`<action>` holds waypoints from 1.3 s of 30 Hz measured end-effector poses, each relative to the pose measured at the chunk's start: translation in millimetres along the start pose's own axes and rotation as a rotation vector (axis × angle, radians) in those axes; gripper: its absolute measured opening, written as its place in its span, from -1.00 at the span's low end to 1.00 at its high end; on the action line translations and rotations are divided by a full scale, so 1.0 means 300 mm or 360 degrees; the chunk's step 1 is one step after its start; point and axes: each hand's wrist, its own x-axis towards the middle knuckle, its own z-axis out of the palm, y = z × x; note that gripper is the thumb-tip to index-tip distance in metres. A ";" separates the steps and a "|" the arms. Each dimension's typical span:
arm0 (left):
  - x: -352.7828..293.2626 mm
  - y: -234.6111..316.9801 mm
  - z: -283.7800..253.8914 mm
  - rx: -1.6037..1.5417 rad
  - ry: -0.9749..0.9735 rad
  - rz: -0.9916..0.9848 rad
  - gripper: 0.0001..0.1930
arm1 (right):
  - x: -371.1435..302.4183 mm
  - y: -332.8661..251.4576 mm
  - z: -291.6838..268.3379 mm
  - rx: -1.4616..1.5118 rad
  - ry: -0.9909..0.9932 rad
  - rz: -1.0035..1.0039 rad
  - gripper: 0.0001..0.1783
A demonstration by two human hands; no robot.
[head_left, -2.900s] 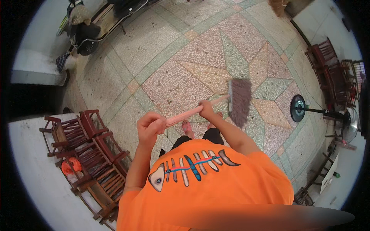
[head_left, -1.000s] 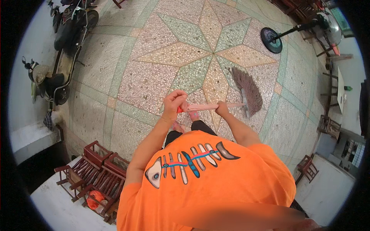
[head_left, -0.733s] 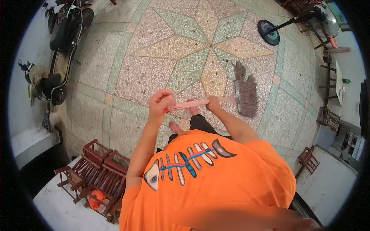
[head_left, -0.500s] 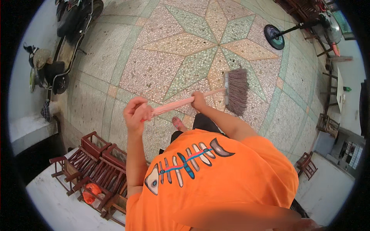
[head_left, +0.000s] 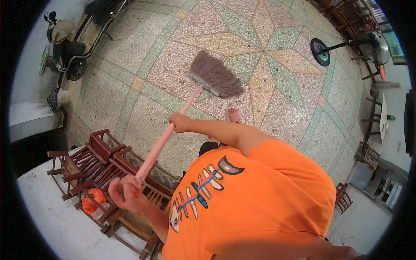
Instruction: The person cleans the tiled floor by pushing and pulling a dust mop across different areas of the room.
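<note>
As the head view shows it, the step in hand looks like a stroke with the mop [head_left: 189, 102] over the patterned floor [head_left: 108, 56]; its shaggy mop head [head_left: 216, 73] lies out ahead, near the foot [head_left: 234, 115], though whether every strand touches down I cannot tell; the pole slants back toward the person's left. The right hand [head_left: 179, 122] is wrapped firmly round the middle of the pole; the left hand [head_left: 126, 192], somewhat blurred, curls its fingers about the top end, above the wooden chairs [head_left: 86, 160]. The next move, I judge, calls for the right hand to steer low down while the left pivots the end clear of the chairs (a knock there seems the likeliest slip). No brand or label shows on the pole; the orange shirt [head_left: 268, 190] bears a fishbone picture rather than words; elsewhere no writing is legible.
</note>
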 end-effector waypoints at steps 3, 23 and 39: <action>-0.062 0.034 -0.034 0.0472 -0.0029 0.0340 -0.69 | 0.038 -0.051 0.052 -0.0021 -0.0402 -0.0086 -0.79; -0.196 0.055 0.312 0.0021 -0.0325 0.0049 -0.74 | -0.621 0.095 -0.292 0.0065 -0.0214 0.0628 -0.76; -0.801 -0.044 1.169 -0.0795 -0.2078 -0.0680 -0.84 | -1.760 0.531 -0.360 -0.0017 0.1531 0.1452 -0.86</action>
